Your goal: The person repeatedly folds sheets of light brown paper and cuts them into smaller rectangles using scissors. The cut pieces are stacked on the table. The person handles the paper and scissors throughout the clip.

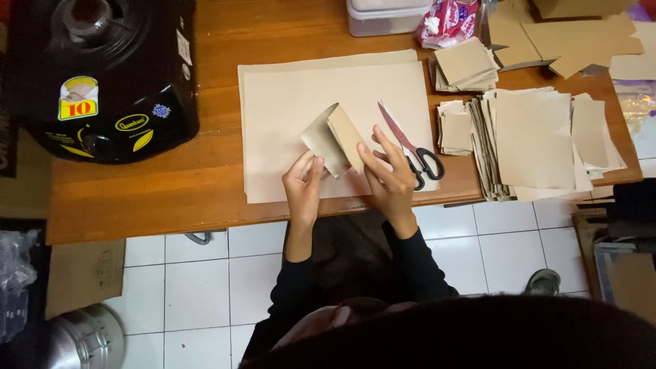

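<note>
Honestly, both hands are pinching the folded paper piece (335,140) over the big sheets (287,109): left hand (303,184) underneath, right hand (389,178) on the flap. Probably mid-crease; align edges before pressing, and mind the scissors (413,150) beside it.

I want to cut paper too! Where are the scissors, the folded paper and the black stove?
scissors (410,147): head view, on the blades near the pivot.
folded paper (335,140): head view, on its middle, above both hands.
black stove (130,89): head view, on its top face.
</note>
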